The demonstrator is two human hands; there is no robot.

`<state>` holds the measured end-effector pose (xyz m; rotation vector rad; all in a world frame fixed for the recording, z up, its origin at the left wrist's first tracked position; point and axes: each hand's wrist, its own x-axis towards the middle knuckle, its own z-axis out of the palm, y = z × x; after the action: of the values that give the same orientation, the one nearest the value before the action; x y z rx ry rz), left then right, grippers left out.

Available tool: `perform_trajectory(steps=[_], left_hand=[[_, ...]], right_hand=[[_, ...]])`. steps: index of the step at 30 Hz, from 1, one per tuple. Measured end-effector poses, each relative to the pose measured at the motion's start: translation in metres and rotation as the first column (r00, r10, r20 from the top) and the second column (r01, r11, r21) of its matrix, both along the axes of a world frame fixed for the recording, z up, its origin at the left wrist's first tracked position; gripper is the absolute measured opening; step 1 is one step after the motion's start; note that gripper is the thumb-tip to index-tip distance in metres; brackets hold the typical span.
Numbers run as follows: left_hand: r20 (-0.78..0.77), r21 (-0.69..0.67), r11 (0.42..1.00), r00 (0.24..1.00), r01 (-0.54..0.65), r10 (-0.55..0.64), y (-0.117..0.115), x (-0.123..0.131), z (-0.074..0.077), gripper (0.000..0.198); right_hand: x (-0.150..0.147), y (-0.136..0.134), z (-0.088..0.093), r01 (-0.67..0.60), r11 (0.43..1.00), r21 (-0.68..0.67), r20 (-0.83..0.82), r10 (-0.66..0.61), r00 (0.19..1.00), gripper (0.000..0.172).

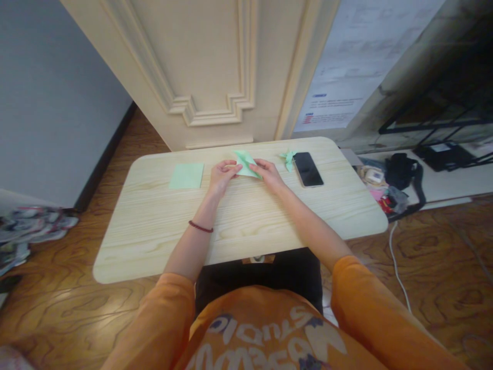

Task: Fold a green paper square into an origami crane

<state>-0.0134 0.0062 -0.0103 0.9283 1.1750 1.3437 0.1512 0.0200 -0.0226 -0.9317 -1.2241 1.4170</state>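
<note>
Between my hands, just above the far part of the table, is a partly folded sheet of light green paper (246, 163) with a raised crease. My left hand (223, 176) pinches its left side, thumb on top. On the right side, my right hand (268, 172) grips it with thumb and fingers; some fingertips are hidden behind the paper. To the left lies a square stack of light green paper (187, 176). A small folded green paper figure (288, 160) rests to the right, touching or close beside a dark-screened phone (308, 169).
The pale wood-grain table (154, 226) has rounded corners and stands against a cream panelled surface (208, 61). Right of it is a low white shelf (447, 180) with bags and small items. A white cable (395, 257) runs along the floor. Shoes (38, 223) stand at the left.
</note>
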Motion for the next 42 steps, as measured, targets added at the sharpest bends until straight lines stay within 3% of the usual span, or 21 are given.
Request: perform_trajectory(steps=[5,9,14,17,22,27,30,32,35,42], left_hand=[[-0.055,-0.013,1.000,0.998,0.012,-0.013,0.004,-0.007,-0.005,0.049],[-0.095,-0.038,0.999,0.995,0.024,-0.028,0.006,-0.010,-0.009,0.047],[-0.091,0.048,0.998,0.995,0.049,-0.044,0.006,-0.007,-0.014,0.046],[-0.073,0.033,0.997,0.995,0.067,-0.065,0.006,-0.007,-0.016,0.051],[-0.086,0.001,0.997,0.993,0.077,-0.076,0.008,-0.014,-0.020,0.048],[-0.124,-0.026,0.997,0.989,0.077,-0.080,0.011,-0.022,-0.022,0.049],[-0.149,-0.030,0.995,0.984,0.097,-0.101,0.011,-0.024,-0.021,0.050],[-0.152,-0.036,0.995,0.983,0.096,-0.101,0.010,-0.025,-0.018,0.050],[-0.127,-0.048,0.995,0.987,0.092,-0.098,0.009,-0.025,-0.016,0.052],[-0.126,-0.047,0.988,0.981,0.146,-0.150,0.007,-0.025,-0.014,0.056]], right_hand=[[0.003,0.008,-0.011,0.116,0.991,-0.065,-0.088,-0.121,0.989,0.044],[0.004,0.011,-0.016,0.119,0.993,-0.026,-0.087,-0.121,0.989,0.048],[0.003,0.008,-0.016,0.026,1.000,0.010,-0.003,-0.026,1.000,0.053],[0.003,0.006,-0.016,-0.021,0.999,0.044,0.065,0.018,0.998,0.058],[0.006,-0.001,-0.008,-0.012,0.975,0.224,0.219,-0.038,0.975,0.082],[0.012,-0.006,0.004,-0.094,0.864,0.495,0.426,-0.147,0.893,0.056],[0.014,-0.003,0.003,-0.196,0.808,0.556,0.504,-0.140,0.852,0.037],[0.015,-0.002,0.000,-0.252,0.783,0.569,0.536,-0.121,0.835,0.036],[0.015,0.000,-0.002,-0.299,0.772,0.562,0.561,-0.090,0.823,0.040],[0.015,-0.001,-0.003,-0.287,0.809,0.512,0.565,-0.066,0.822,0.036]])
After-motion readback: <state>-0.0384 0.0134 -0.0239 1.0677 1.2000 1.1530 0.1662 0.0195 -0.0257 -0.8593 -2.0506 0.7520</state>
